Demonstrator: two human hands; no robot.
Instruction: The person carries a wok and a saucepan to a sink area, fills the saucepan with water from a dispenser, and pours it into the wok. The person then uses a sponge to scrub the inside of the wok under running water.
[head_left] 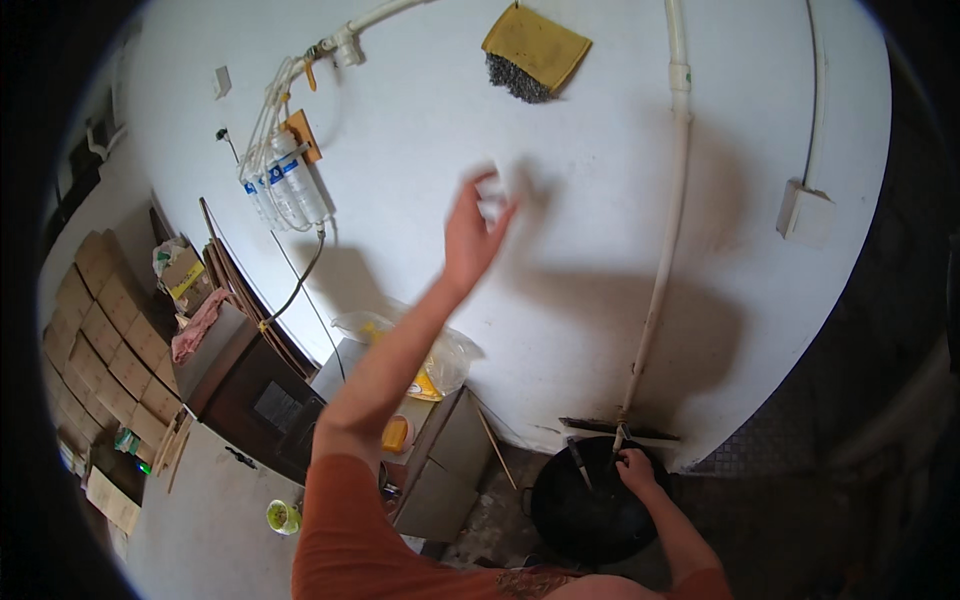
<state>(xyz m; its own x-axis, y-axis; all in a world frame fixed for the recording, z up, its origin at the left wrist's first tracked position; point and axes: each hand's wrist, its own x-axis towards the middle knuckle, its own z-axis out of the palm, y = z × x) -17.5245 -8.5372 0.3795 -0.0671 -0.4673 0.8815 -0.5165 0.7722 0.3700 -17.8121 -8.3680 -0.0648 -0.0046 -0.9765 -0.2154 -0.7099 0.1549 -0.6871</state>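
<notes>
My left hand (474, 235) is raised in front of the white wall, its fingers curved and apart, slightly blurred by motion. Above it hangs a yellow pouch (548, 48) with a grey steel-wool scourer (516, 78) poking out below. Low on the right, my right hand (636, 470) is closed at the tap (621, 434) at the foot of the white pipe; its fingertips are small and partly hidden. Beneath that hand sits a large black wok (575, 515), with a long-handled utensil (579, 464) leaning in it.
White pipe (661, 270) runs down the wall. Water filter cartridges (290, 180) hang at left. A clear plastic bag (455, 355) lies on a cabinet (440, 490) under my left arm. A dark brown cabinet (250, 380), stacked cartons (110, 330) and a green cup (283, 517) stand further left.
</notes>
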